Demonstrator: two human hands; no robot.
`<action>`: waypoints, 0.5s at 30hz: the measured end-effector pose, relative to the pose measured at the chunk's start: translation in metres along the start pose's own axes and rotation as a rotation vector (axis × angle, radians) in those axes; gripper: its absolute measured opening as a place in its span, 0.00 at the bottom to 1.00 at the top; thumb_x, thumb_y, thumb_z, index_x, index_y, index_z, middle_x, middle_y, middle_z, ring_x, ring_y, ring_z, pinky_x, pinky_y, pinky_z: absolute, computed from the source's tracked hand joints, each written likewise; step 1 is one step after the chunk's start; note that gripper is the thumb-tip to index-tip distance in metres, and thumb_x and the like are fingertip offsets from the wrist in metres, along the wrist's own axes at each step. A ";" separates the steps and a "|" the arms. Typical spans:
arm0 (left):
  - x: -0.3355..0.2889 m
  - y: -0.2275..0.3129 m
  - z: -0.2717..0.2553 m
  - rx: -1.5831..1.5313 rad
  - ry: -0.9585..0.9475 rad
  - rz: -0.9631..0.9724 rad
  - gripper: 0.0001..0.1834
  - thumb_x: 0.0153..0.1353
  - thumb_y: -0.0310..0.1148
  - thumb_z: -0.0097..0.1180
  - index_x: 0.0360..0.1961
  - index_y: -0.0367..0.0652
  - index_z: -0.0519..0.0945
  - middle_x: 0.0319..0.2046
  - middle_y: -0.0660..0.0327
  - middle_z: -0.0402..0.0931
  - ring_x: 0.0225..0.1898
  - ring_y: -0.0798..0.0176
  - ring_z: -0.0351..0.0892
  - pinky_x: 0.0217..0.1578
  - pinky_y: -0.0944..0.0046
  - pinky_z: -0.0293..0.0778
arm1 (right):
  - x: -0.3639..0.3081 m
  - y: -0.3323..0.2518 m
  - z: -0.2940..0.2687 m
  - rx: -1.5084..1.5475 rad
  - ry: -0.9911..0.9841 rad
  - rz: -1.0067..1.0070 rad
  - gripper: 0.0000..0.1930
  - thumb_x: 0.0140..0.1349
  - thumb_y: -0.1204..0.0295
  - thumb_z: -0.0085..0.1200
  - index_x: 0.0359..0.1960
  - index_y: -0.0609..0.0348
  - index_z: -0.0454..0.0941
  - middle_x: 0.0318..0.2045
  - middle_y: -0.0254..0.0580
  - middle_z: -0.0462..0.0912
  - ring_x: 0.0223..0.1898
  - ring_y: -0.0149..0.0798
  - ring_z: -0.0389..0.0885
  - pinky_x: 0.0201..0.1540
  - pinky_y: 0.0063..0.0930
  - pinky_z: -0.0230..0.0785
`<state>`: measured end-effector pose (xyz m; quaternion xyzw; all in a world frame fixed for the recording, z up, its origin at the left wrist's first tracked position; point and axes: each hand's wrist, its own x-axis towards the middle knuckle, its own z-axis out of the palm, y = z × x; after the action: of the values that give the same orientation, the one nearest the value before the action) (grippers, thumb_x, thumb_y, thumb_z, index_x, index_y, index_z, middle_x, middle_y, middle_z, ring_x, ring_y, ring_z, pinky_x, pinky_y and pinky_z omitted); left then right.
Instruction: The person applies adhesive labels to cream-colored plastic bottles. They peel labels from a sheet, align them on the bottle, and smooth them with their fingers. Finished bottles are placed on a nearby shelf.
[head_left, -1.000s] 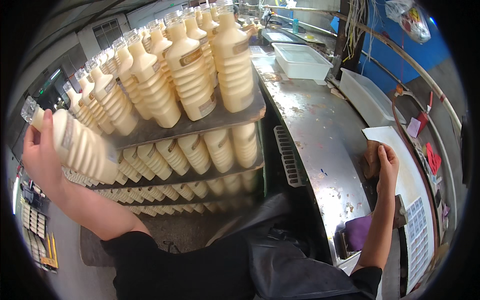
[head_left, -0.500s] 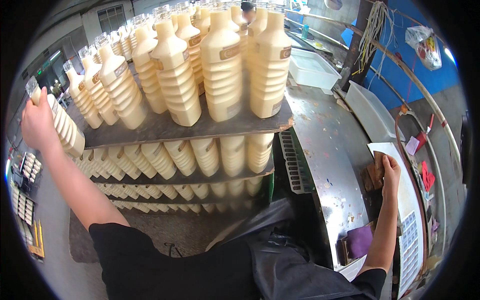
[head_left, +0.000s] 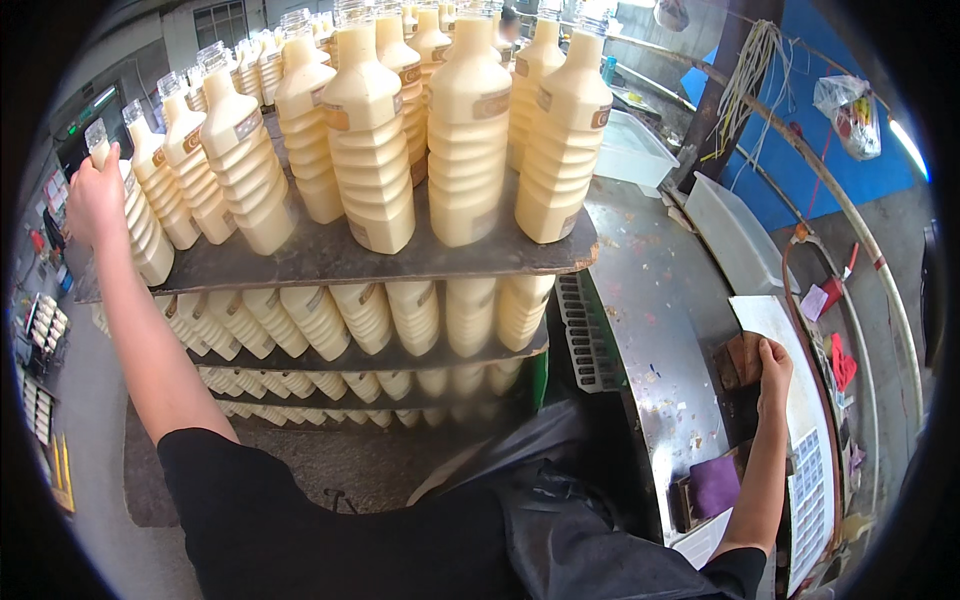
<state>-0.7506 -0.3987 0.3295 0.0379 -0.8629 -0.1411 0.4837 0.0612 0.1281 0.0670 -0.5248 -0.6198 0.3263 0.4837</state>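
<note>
At the far left, my left hand (head_left: 98,195) is closed around the upper part of a cream ribbed bottle (head_left: 148,238) with a clear neck. That bottle stands nearly upright at the left end of the top dark board (head_left: 300,262), beside other cream bottles (head_left: 367,150) with small brown-toned labels. On the right, my right hand (head_left: 775,368) pinches a small flat brown piece (head_left: 752,345) between thumb and fingers. The hand is over the edge of a white board (head_left: 800,400), next to a brown block (head_left: 735,366). My fingers partly cover the brown piece.
Lower boards of the rack hold more bottles (head_left: 415,318). A metal table (head_left: 665,330) carries a purple pad (head_left: 714,487). White plastic bins (head_left: 735,235) stand behind it. A curved pipe (head_left: 880,250) and hanging cords (head_left: 750,75) are at the right.
My left hand has brought its bottle rightward and from a tilt to nearly upright at the board's end. My right hand has lowered slightly, still pinching the brown piece.
</note>
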 end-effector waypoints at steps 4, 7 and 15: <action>0.021 -0.014 0.030 -0.013 0.059 0.047 0.34 0.67 0.67 0.47 0.57 0.52 0.84 0.57 0.55 0.82 0.57 0.45 0.81 0.54 0.45 0.77 | -0.004 0.005 0.000 -0.017 -0.001 0.012 0.15 0.73 0.65 0.57 0.49 0.67 0.84 0.39 0.34 0.85 0.40 0.27 0.80 0.46 0.21 0.71; 0.038 -0.033 0.065 -0.049 0.088 0.048 0.34 0.67 0.67 0.47 0.58 0.53 0.83 0.58 0.55 0.81 0.57 0.44 0.81 0.54 0.45 0.76 | -0.010 0.005 0.003 -0.043 0.003 0.012 0.15 0.73 0.65 0.57 0.48 0.66 0.84 0.38 0.34 0.85 0.39 0.27 0.79 0.45 0.21 0.71; 0.140 -0.113 0.218 -0.389 -0.084 0.176 0.34 0.68 0.64 0.52 0.58 0.46 0.82 0.54 0.51 0.84 0.55 0.47 0.83 0.56 0.52 0.74 | -0.023 -0.016 0.011 -0.052 0.042 0.039 0.16 0.71 0.64 0.60 0.47 0.67 0.85 0.36 0.35 0.85 0.38 0.29 0.80 0.43 0.22 0.72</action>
<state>-1.0172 -0.4905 0.3057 -0.1375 -0.8388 -0.2638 0.4559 0.0448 0.1036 0.0725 -0.5559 -0.6076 0.3083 0.4761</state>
